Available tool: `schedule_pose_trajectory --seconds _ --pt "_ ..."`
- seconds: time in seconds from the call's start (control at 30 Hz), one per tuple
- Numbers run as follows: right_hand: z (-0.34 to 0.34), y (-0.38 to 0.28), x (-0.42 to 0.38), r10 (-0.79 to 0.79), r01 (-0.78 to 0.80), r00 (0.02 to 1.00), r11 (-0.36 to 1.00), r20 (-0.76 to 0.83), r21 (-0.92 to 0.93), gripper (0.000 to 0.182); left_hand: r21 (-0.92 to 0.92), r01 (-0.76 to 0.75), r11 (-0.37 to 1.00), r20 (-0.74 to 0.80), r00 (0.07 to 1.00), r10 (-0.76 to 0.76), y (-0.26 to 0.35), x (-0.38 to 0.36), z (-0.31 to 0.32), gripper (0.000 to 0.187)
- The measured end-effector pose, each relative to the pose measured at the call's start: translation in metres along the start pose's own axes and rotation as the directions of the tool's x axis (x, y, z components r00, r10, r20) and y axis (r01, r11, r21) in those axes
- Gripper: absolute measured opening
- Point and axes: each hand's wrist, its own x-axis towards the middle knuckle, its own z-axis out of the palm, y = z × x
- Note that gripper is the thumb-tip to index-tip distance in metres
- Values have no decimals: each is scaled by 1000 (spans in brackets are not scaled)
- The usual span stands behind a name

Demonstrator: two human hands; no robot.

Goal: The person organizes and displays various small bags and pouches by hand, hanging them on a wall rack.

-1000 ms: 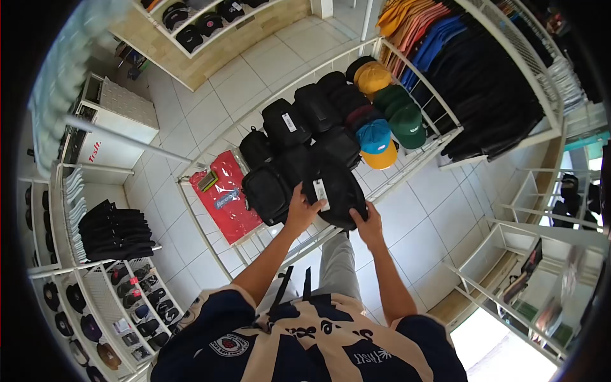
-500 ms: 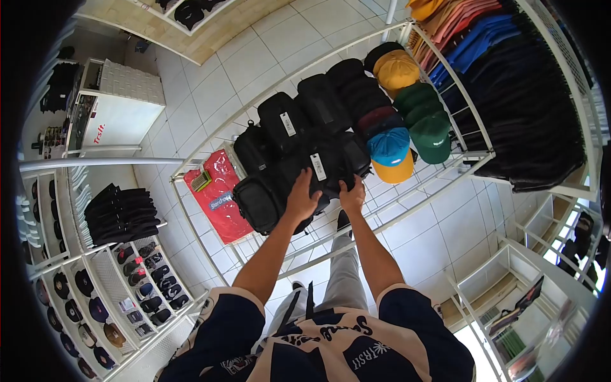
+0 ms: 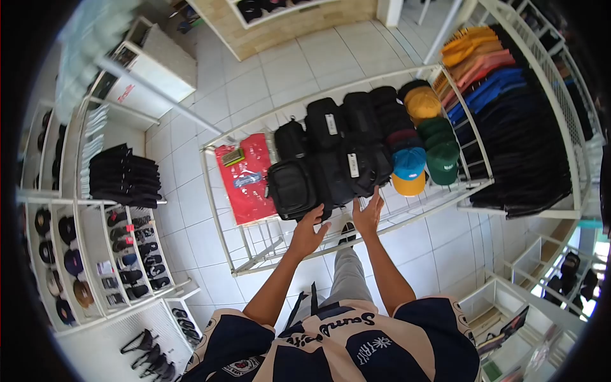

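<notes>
Reaching to black bags (image 3: 294, 189), hands (image 3: 308, 237) open and apart, white rail (image 3: 439, 202) beneath, colored caps (image 3: 441, 160) beside.

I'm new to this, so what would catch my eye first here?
Probably the shiny red packet at the left end of the white rack, beside the black bags. Then the bright blue cap to the bags' right, with green caps beyond it. The open left hand and right hand, at the bags' near edge, also stand out.
</notes>
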Motion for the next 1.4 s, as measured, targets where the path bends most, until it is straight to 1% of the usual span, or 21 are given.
schedule_pose_trajectory --seconds 0.13,0.2,0.23,0.3,0.33,0.37,0.43,0.47,0.5,0.57,0.63,0.7,0.77,0.8,0.87,0.9,1.0,1.1,1.2,1.33,1.4 --pt "11 -50 -71 -201 186 972 975 120 125 80 -23 7 1000 -94 996 -10 10 -81 -51 57" --pt "11 -89 -119 -237 166 925 955 298 245 70 -59 10 998 -170 985 -19 7 -134 -74 56" --pt "17 -99 -140 -286 209 904 944 316 257 70 -88 26 996 -201 979 -43 4 -162 -87 55" --pt "33 -118 -191 -533 433 771 840 349 327 58 -100 5 995 -324 945 -37 -8 -223 -111 52" --pt "29 -143 -227 -511 387 772 850 378 358 47 -147 9 989 -368 928 -63 -15 -258 -120 51" --pt "36 -150 -258 -559 424 711 825 427 374 47 -200 12 980 -417 904 -96 -24 -295 -126 51" --pt "55 -164 -320 -604 358 639 781 476 512 40 -205 6 979 -581 804 -126 -40 -365 -138 49" --pt "62 -171 -356 -596 308 592 790 543 530 32 -203 30 979 -628 763 -153 -45 -401 -144 47" --pt "75 -174 -391 -636 321 502 766 586 557 32 -202 59 978 -671 719 -182 -49 -436 -152 45" --pt "103 -172 -458 -655 177 265 755 708 631 32 -247 117 962 -775 572 -269 -56 -499 -162 44" --pt "100 -191 -521 -609 206 23 779 793 592 29 -224 107 969 -872 421 -249 -66 -560 -166 41" --pt "102 -208 -579 -610 178 -167 754 775 632 28 -289 125 949 -919 240 -312 -69 -613 -171 38" --pt "111 -213 -623 -603 150 -300 736 739 661 27 -327 131 936 -941 49 -335 -78 -655 -168 34" --pt "108 -221 -644 -564 179 -334 749 755 638 26 -344 132 930 -938 0 -347 -82 -674 -167 34" --pt "110 -232 -682 -502 214 -394 764 770 608 24 -441 87 893 -886 -202 -418 -91 -708 -166 33" --pt "116 -233 -697 -488 223 -424 760 763 610 24 -451 77 889 -875 -235 -424 -97 -720 -165 33" --pt "142 -233 -731 -437 195 -515 778 737 598 24 -524 15 852 -787 -391 -477 -117 -741 -163 32" --pt "176 -230 -763 -383 209 -578 784 721 584 24 -541 -28 840 -750 -435 -498 -145 -758 -169 33" --pt "211 -236 -794 -334 221 -606 802 722 556 23 -566 -35 824 -725 -456 -517 -171 -775 -191 34" --pt "273 -258 -843 -311 185 -618 835 722 518 23 -605 -7 796 -711 -445 -544 -213 -805 -251 35" --pt "307 -279 -873 -315 174 -618 839 720 516 23 -595 48 802 -737 -429 -522 -230 -821 -294 35"
